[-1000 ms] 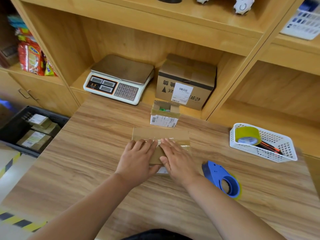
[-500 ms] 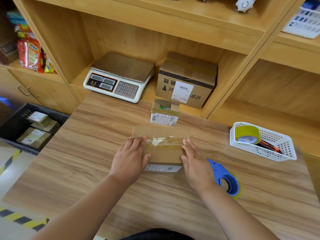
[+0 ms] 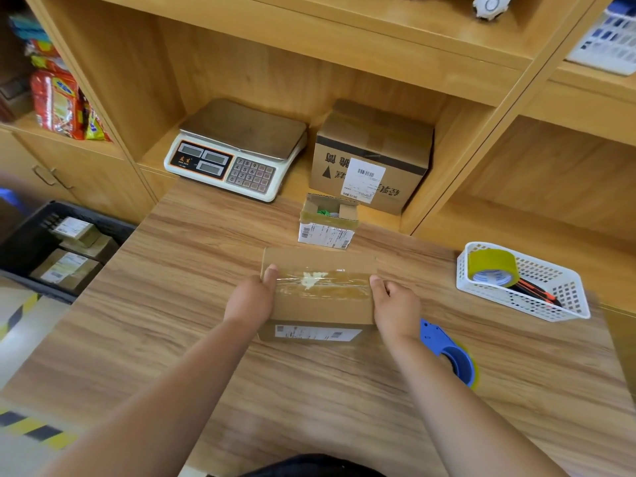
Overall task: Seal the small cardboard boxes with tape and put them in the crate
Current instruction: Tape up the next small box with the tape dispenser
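A flat cardboard box [image 3: 320, 304] lies in the middle of the wooden table [image 3: 192, 290], with a strip of clear tape across its top seam. My left hand [image 3: 253, 299] presses against its left end and my right hand [image 3: 395, 306] against its right end, thumbs on the top. Behind it stands a smaller cardboard box [image 3: 327, 223] with its top flaps open and something green inside. A black crate [image 3: 41, 249] on the floor at the left holds several labelled boxes. A blue tape dispenser [image 3: 451, 356] lies right of my right wrist.
A white basket [image 3: 523, 287] with a yellow-green tape roll [image 3: 492, 268] and pens stands at the right. In the shelf alcove behind are a weighing scale [image 3: 234, 149] and a larger taped box [image 3: 371, 156]. Snack bags [image 3: 58, 101] fill the left shelf.
My hands slid apart from the middle of the box's top, along the tape, to its two ends, and now grip its sides.
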A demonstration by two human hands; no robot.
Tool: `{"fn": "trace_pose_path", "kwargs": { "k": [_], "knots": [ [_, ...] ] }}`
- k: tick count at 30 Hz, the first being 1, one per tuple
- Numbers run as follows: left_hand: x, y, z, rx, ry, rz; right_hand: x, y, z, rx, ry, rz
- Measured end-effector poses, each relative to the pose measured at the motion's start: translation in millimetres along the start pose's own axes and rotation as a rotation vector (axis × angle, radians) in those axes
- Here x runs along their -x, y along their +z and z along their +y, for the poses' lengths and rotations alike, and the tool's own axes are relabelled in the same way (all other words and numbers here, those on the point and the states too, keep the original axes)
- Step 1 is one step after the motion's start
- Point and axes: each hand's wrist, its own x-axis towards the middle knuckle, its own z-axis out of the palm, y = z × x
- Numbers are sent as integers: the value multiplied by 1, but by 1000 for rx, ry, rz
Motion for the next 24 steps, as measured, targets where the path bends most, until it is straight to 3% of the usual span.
{"fn": "trace_pose_path", "kwargs": {
  "k": [13,18,24],
  "knots": [
    [-3,0,-2,14,38,30,-4,10,-2,-149,154,59],
    [7,-3,-2,9,57,37,2,12,-6,50,246,-174],
    [17,-4,-9,5,123,-34,15,7,-2,34,209,-153]
  ]
}}
